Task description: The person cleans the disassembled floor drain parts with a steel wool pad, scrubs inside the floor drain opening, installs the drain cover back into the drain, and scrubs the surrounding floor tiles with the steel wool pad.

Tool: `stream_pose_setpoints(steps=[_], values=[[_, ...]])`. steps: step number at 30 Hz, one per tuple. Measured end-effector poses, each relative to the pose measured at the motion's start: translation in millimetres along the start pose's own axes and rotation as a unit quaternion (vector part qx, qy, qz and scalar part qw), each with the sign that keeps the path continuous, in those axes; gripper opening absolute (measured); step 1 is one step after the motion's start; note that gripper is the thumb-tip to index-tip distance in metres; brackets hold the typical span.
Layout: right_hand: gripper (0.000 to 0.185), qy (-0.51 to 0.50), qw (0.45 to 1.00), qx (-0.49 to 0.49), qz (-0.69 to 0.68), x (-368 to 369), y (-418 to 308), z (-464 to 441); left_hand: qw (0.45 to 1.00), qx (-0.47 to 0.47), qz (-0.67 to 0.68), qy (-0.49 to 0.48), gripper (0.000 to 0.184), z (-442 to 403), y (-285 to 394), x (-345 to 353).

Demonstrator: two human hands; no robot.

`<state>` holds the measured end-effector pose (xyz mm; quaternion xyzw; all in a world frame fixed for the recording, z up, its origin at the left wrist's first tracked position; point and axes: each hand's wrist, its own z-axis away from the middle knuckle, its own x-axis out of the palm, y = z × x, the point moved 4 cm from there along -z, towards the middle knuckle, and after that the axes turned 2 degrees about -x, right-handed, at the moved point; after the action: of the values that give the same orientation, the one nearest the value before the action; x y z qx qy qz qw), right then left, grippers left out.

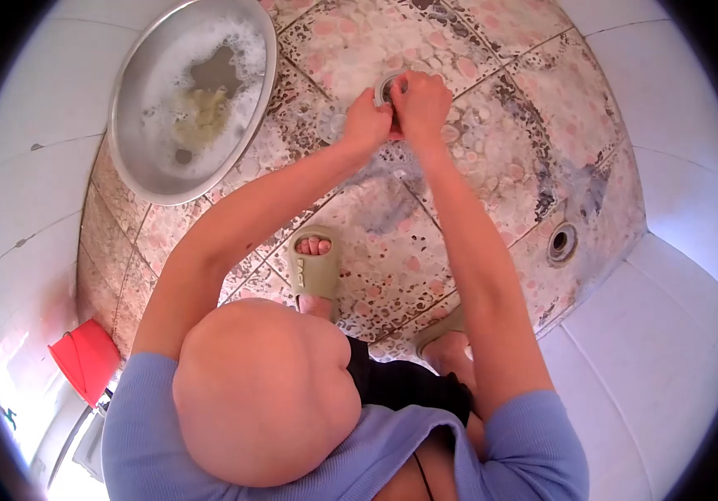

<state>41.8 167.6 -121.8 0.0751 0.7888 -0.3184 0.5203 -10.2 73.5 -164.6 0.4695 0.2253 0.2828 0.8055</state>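
Observation:
My left hand (367, 122) and my right hand (422, 100) meet over the tiled floor, in front of my feet. Between them is a small round container with a pale grey rim (384, 84) and a dark inside. Both sets of fingers are closed around its edge, the right thumb and fingers at the near right side of the rim. My fingers and palms hide most of its body. A clear, round, flat thing (331, 123), perhaps a lid, lies on the floor just left of my left hand.
A large metal basin (268, 92) of sudsy water, with something yellowish in it, stands at upper left. A floor drain (562, 244) is at right. A red bucket (85, 361) sits by the left wall. My sandalled foot (315, 259) is below my hands.

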Motion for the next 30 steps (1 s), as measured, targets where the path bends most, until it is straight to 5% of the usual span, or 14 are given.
stream_pose_setpoints(steps=[2, 5, 8, 11, 14, 19, 23, 26, 30], values=[[0.008, -0.080, 0.990, -0.059, -0.096, -3, 2, 1, 0.999, -0.014, 0.036, -0.010, 0.035, 3, -6, -2], [0.007, -0.032, 0.992, -0.116, -0.035, -16, -4, 4, 0.992, -0.056, 0.113, -0.014, 0.029, 32, 24, 4], [0.004, 0.043, 0.998, -0.004, 0.052, 3, 1, 3, 0.997, -0.033, 0.066, 0.028, 0.029, 21, -1, 8], [0.006, -0.083, 0.989, -0.121, -0.005, -11, -4, 10, 0.997, -0.065, 0.032, -0.001, 0.034, 29, -32, 5], [0.009, -0.095, 0.949, -0.284, -0.097, -22, 3, 29, 0.976, -0.155, 0.074, -0.135, 0.038, 57, 6, -3], [0.005, -0.108, 0.961, -0.254, -0.001, -6, 7, 43, 0.950, -0.152, 0.103, -0.252, 0.040, 51, 1, -2], [0.004, 0.034, 0.987, -0.150, 0.046, -18, -7, 42, 0.960, -0.146, 0.160, -0.176, 0.039, 50, -6, 4], [0.003, 0.013, 1.000, 0.006, 0.011, -17, -12, 42, 0.971, -0.111, 0.151, -0.152, 0.037, 49, -1, 6], [0.005, -0.062, 0.983, -0.135, -0.105, -18, -3, 43, 0.968, -0.126, 0.101, -0.194, 0.036, 59, 21, -4]])
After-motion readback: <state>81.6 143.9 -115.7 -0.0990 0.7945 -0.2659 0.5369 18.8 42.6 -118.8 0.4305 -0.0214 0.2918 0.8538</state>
